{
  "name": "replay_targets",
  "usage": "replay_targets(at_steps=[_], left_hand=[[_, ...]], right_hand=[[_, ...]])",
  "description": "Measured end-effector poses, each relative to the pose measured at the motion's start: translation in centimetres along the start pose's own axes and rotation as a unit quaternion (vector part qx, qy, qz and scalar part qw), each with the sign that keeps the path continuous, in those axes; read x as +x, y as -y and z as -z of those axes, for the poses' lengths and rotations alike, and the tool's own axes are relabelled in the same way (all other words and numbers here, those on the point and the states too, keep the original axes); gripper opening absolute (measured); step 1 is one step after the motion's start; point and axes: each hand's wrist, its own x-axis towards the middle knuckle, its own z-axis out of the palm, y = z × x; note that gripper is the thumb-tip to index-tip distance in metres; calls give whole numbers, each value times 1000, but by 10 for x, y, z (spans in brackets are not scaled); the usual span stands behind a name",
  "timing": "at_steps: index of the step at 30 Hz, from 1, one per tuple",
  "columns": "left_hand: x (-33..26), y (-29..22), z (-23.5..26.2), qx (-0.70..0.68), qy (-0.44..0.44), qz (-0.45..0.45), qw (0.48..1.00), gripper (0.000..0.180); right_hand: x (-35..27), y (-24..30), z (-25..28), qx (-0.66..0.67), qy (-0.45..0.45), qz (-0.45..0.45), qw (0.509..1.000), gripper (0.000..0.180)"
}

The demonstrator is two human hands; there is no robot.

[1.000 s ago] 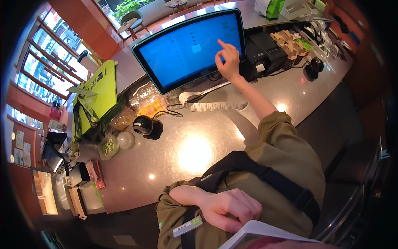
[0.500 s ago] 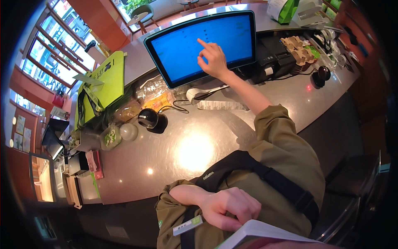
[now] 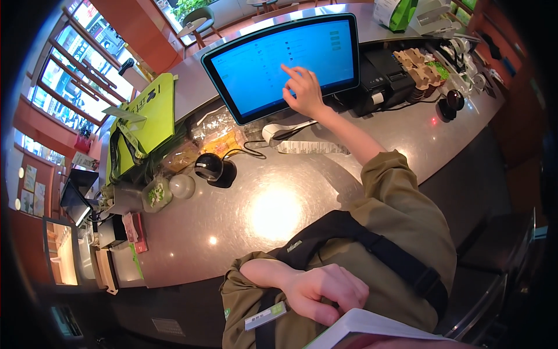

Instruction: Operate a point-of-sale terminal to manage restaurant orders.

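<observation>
A wide touchscreen (image 3: 250, 81) in a dark frame stands on the far side of the metal counter, lit blue with rows of small items. My right hand (image 3: 305, 96) is in front of its middle, index finger stretched toward the glass and the other fingers loosely bent. Whether the fingertip touches the screen cannot be told. My left hand (image 3: 328, 291) is held in front of my chest with its fingers curled in. What they hold, if anything, is hidden. Just below it is the edge of a white flat object (image 3: 372, 326), and a name tag (image 3: 265, 316) is beside the wrist.
On the metal counter (image 3: 325, 180) stand a black scanner (image 3: 214, 168), a round pale lid (image 3: 182, 186) and a printed paper strip (image 3: 311, 146). A black printer (image 3: 378, 75) and cardboard cup carriers (image 3: 415, 70) flank the screen's right. A yellow-green bag (image 3: 148, 116) stands at left.
My right hand has moved slightly right and down across the screen. The display has turned lighter and shows different content. My left hand has barely moved.
</observation>
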Motion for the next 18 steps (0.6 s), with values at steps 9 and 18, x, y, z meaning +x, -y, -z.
replay_targets(at_steps=[9, 18], left_hand=[[3, -3, 1, -11, 14, -10, 1000, 21], [2, -4, 2, 0, 14, -16, 1000, 20]], right_hand=[[-2, 1, 0, 14, 2, -8, 1000, 11], [33, 1, -5, 14, -53, 9, 998, 11]])
